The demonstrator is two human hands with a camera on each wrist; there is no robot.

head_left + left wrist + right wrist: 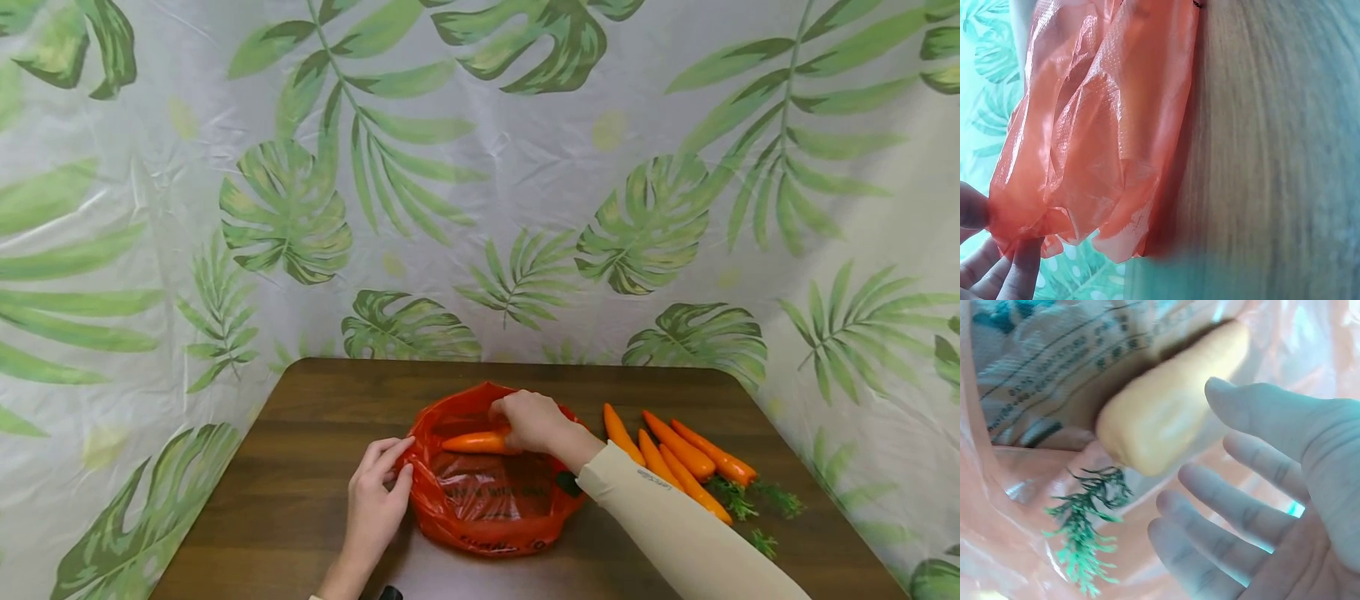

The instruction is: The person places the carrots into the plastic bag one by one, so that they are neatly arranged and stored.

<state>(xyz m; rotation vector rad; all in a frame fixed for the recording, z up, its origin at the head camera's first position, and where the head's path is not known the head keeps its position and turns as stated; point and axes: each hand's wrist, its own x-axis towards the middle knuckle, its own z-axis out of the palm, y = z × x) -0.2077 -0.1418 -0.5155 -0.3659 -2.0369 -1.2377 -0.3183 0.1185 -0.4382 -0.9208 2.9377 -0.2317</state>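
A red plastic bag (495, 533) stands with its mouth wide on the table, some dark printing visible inside. My left hand (378, 492) pinches the left side of its rim; the left wrist view shows thumb and fingers (1022, 269) on the crinkled plastic. Inside the bag lies an orange carrot (476, 442), its tip pointing left. My right hand (532, 421) reaches in over the carrot's thick end. In the right wrist view the fingers are spread and loose beside the carrot (1172, 403), whose leafy green top (1085, 531) lies against the plastic.
Several more orange carrots (686, 458) with green tops (738, 500) lie on the table right of the bag, beside my right forearm. The brown wooden table (300, 467) meets a leaf-patterned sheet (517, 167) at the back. A small black object (390, 592) shows at the front edge.
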